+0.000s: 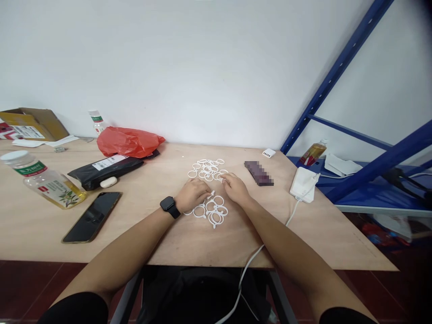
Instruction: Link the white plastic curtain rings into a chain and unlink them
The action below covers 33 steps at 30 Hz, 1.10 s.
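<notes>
A plain white wall (216,67) stands just behind the pale wooden desk (303,247), its lower part softly lit. Blue metal shelving (335,63), its slanting upright dotted with holes, stands at the desk's right end. Below the desk are grey metal legs (281,297) and a dark red tiled floor (30,288).

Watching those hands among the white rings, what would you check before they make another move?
1. Left hand holding a ring: cannot tell; a white piece shows against it.
2. Right hand at the far rings: ok, it's at their edge.
3. Near rings lying singly: not ok, several overlap.
4. Phone away from both hands: ok, off to the left.
5. White cable clear of the right forearm: not ok, it passes underneath.
</notes>
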Tool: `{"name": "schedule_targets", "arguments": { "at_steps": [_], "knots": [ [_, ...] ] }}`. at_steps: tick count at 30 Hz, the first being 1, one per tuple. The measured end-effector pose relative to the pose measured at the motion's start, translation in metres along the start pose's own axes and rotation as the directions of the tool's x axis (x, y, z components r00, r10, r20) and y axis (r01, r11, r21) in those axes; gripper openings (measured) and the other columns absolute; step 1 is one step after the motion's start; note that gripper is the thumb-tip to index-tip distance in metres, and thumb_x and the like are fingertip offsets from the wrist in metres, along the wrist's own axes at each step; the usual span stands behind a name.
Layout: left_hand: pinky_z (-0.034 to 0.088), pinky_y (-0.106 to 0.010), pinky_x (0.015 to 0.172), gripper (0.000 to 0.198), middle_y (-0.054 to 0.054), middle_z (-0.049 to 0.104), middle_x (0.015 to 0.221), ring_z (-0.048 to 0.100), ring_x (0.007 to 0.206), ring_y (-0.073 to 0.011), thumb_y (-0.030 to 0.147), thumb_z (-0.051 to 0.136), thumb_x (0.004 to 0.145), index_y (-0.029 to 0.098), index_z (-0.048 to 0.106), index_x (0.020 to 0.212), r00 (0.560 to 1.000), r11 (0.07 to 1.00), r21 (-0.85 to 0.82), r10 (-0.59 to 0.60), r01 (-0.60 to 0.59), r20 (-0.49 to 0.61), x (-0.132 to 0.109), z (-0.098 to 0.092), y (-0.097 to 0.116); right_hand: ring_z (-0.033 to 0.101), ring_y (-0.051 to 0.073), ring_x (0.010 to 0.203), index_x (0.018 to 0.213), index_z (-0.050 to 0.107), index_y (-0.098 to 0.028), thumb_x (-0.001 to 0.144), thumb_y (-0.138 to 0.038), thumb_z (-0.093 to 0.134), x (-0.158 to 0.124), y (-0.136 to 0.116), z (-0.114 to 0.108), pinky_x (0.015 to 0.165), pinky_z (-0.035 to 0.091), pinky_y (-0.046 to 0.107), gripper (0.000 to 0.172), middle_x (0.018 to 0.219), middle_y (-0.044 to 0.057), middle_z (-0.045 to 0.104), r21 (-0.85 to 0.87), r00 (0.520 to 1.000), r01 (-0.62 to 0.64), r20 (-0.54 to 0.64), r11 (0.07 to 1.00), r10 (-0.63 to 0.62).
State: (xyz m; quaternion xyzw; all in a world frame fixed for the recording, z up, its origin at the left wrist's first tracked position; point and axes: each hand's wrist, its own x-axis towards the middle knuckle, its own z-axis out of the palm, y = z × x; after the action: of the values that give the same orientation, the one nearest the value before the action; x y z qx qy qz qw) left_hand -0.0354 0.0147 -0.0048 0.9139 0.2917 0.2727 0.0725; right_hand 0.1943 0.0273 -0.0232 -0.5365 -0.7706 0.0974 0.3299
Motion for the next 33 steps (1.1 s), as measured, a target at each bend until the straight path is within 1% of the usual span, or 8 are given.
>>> {"name": "schedule_targets", "arguments": {
  "at_steps": [4, 8, 12, 15, 19, 24, 28, 33],
  "knots": [
    [0.041, -0.034, 0.085, 0.017, -0.003, 0.071, 0.094, 0.063, 0.090, -0.0177, 0.032, 0.054, 0.094, 0.021, 0.067, 0.092, 0.998, 0.998, -0.041, 0.045, -0.043, 0.052, -0.001, 0.002, 0.005, 0.056, 0.023, 0.121, 0.126, 0.060, -0.023, 0.087, -0.008, 0.047, -0.001, 0.002, 0.005, 0.102, 0.044, 0.037, 0.043, 0.131, 0.008, 0.060, -0.065, 0.994, 0.046, 0.098, 0.997, -0.040],
    [0.043, -0.032, 0.083, 0.017, -0.003, 0.071, 0.092, 0.063, 0.088, -0.0170, 0.033, 0.055, 0.093, 0.021, 0.067, 0.092, 0.998, 0.997, -0.063, 0.038, -0.035, 0.047, -0.002, 0.003, 0.005, 0.061, 0.025, 0.112, 0.127, 0.059, -0.024, 0.085, -0.009, 0.053, -0.002, 0.000, 0.006, 0.095, 0.048, 0.035, 0.045, 0.126, 0.009, 0.064, -0.103, 0.993, 0.039, 0.116, 0.994, -0.027],
    [0.044, -0.032, 0.081, 0.020, -0.004, 0.071, 0.090, 0.064, 0.086, -0.0173, 0.034, 0.053, 0.093, 0.020, 0.068, 0.091, 0.998, 0.997, -0.070, 0.035, -0.031, 0.054, -0.002, 0.003, 0.003, 0.064, 0.024, 0.105, 0.119, 0.064, -0.023, 0.084, -0.010, 0.057, -0.001, 0.000, 0.005, 0.092, 0.049, 0.034, 0.038, 0.117, 0.008, 0.068, -0.084, 0.997, 0.007, 0.081, 0.996, 0.000],
    [0.044, -0.033, 0.082, 0.019, -0.004, 0.072, 0.091, 0.064, 0.086, -0.0177, 0.034, 0.054, 0.093, 0.021, 0.068, 0.091, 0.999, 0.997, -0.072, 0.016, -0.013, 0.043, -0.001, 0.003, 0.003, 0.064, 0.023, 0.106, 0.114, 0.067, -0.023, 0.084, -0.012, 0.059, 0.000, -0.002, 0.004, 0.093, 0.049, 0.036, 0.033, 0.115, 0.008, 0.069, -0.030, 0.999, 0.008, 0.033, 1.000, -0.007],
    [0.045, -0.033, 0.082, 0.020, -0.004, 0.072, 0.091, 0.064, 0.086, -0.0179, 0.035, 0.054, 0.093, 0.021, 0.068, 0.091, 0.999, 0.998, -0.068, 0.011, -0.008, 0.044, -0.001, 0.003, 0.004, 0.067, 0.022, 0.098, 0.111, 0.069, -0.022, 0.087, -0.017, 0.059, 0.000, -0.004, 0.004, 0.090, 0.051, 0.037, 0.027, 0.109, 0.008, 0.071, 0.035, 1.000, -0.010, -0.022, 0.999, 0.011],
    [0.045, -0.032, 0.081, 0.022, -0.004, 0.072, 0.090, 0.064, 0.085, -0.0177, 0.035, 0.053, 0.094, 0.020, 0.068, 0.090, 0.998, 0.997, -0.070, 0.023, -0.019, 0.058, 0.000, 0.002, 0.004, 0.068, 0.019, 0.087, 0.115, 0.067, -0.021, 0.082, -0.015, 0.061, 0.001, -0.003, 0.007, 0.086, 0.054, 0.035, 0.034, 0.110, 0.008, 0.071, 0.142, 0.996, -0.047, -0.063, 0.989, 0.057],
    [0.045, -0.032, 0.080, 0.022, -0.005, 0.072, 0.090, 0.064, 0.084, -0.0176, 0.035, 0.053, 0.094, 0.019, 0.068, 0.090, 0.997, 0.997, -0.078, 0.029, -0.024, 0.065, 0.000, 0.004, 0.003, 0.067, 0.018, 0.090, 0.118, 0.065, -0.020, 0.079, -0.009, 0.056, 0.002, -0.003, 0.008, 0.087, 0.055, 0.034, 0.042, 0.115, 0.009, 0.069, 0.179, 0.993, -0.044, -0.101, 0.983, 0.063],
    [0.046, -0.033, 0.083, 0.021, -0.004, 0.072, 0.092, 0.065, 0.087, -0.0181, 0.037, 0.054, 0.094, 0.020, 0.068, 0.093, 1.000, 0.998, -0.068, -0.002, 0.004, 0.023, -0.001, 0.004, 0.004, 0.068, 0.019, 0.089, 0.107, 0.071, -0.020, 0.085, -0.016, 0.052, -0.001, -0.011, 0.002, 0.087, 0.055, 0.035, 0.029, 0.104, 0.008, 0.071, 0.224, 0.977, -0.012, -0.203, 0.975, 0.059]
  ]
}}
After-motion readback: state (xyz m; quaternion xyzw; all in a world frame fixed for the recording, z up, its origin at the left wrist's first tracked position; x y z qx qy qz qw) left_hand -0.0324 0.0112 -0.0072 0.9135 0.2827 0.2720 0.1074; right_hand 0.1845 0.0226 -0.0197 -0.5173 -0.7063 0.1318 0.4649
